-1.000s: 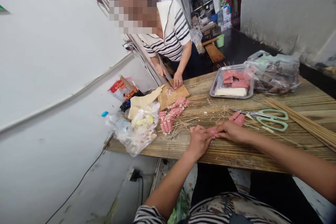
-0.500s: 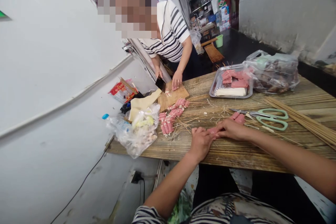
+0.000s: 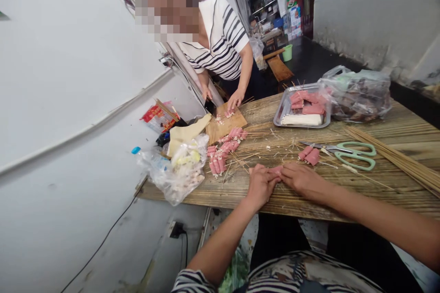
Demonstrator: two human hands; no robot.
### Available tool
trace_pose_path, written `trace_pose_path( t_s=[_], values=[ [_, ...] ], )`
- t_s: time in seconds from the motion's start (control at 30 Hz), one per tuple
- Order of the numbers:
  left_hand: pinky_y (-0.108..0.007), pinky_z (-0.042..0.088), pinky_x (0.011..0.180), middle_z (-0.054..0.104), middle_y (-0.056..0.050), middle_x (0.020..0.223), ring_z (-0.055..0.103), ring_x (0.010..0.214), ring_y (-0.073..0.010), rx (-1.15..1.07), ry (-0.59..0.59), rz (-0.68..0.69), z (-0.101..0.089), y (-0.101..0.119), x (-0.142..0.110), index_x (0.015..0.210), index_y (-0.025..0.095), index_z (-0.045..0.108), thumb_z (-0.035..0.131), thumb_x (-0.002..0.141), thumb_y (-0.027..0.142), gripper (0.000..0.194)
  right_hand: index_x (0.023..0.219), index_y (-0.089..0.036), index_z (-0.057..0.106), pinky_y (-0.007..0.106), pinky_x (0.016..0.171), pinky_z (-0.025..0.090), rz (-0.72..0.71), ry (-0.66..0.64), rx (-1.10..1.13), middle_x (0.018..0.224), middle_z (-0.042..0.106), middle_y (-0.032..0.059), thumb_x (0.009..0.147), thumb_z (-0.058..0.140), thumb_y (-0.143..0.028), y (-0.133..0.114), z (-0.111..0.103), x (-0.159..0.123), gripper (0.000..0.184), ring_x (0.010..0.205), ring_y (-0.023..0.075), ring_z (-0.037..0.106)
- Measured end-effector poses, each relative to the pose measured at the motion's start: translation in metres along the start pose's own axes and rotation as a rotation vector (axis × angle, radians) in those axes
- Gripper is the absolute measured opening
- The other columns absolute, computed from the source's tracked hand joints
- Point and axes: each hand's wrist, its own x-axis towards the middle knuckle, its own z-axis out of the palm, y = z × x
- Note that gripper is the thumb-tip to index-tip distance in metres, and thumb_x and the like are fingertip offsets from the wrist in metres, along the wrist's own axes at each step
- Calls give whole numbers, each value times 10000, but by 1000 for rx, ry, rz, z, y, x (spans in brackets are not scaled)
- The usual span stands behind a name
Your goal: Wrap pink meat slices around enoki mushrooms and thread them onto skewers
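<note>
No txt legible; red pkg (image 3: pixel 154 114) & bkgd boxes (image 3: pixel 294 19) too blurry.

Pink roll (image 3: pixel 275 170) held over the near side of a wooden table (image 3: pixel 220 196)

The left hand (image 3: pixel 260 186) grips its left end, the right hand (image 3: pixel 299 177) its right. Just beyond the right hand lie two short rolls (image 3: pixel 309 155) and green-handled scissors (image 3: pixel 338 149); farther right, a bundle of skewers (image 3: pixel 395 159). Skewered rolls (image 3: pixel 217 163) sit on the left, near a chopping board (image 3: pixel 235 126) where a co-worker holds a cleaver (image 3: pixel 210 108). At the far right, a metal tray (image 3: pixel 282 109) bears pink pieces (image 3: pixel 305 99) and white enoki (image 3: pixel 301 120).
</note>
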Motion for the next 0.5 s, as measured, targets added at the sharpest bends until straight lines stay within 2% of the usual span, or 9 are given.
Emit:
trace_pose_path(
  t_s=[0.13,0.23,0.33,0.5],
  values=[
    [-360,369,828,729,-21,845,549,863,-191,-40,33,-56,4,-1,-2,865,262,774,720,810,250,78,907,-125,656,334,736,373,-11,-82,24,835,585,96,968,345,-187,5,-3,7,322,826,199,477],
    [-343,394,814,734,-22,882,562,856,-182,-54,98,-66,7,-1,-8,953,259,756,688,841,273,132,879,-137,674,326,716,356,21,-153,78,835,603,93,974,359,-232,10,-2,12,342,795,190,482],
    [-337,408,806,737,-26,910,565,843,-179,1,134,-1,8,0,-16,1046,258,721,666,859,314,204,889,-156,692,316,717,346,20,-191,137,843,620,89,968,387,-269,16,1,16,335,801,189,492],
    [-363,385,829,709,-47,1083,540,966,-206,263,182,125,8,4,-25,1086,255,686,552,934,323,213,777,-153,692,309,670,325,20,-169,184,789,619,90,945,409,-238,18,1,20,340,753,184,487]
  ],
)
